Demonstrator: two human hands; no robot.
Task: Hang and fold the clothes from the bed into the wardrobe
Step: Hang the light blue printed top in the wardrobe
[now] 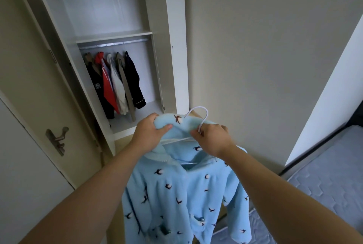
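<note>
Left hand (150, 131): fingers curled round shoulder of blue pyjama top (176, 194)
Right hand (213, 138): pinching neck of white hanger (198, 115)
Top: held up before open wardrobe (110, 35), mattress (324, 175) at right

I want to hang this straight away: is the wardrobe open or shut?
Open. The wardrobe shows its rail and hanging jackets, the right door swung aside.

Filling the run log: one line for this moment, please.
left hand: grips blue garment | right hand: pinches hanger | wardrobe: open
</note>
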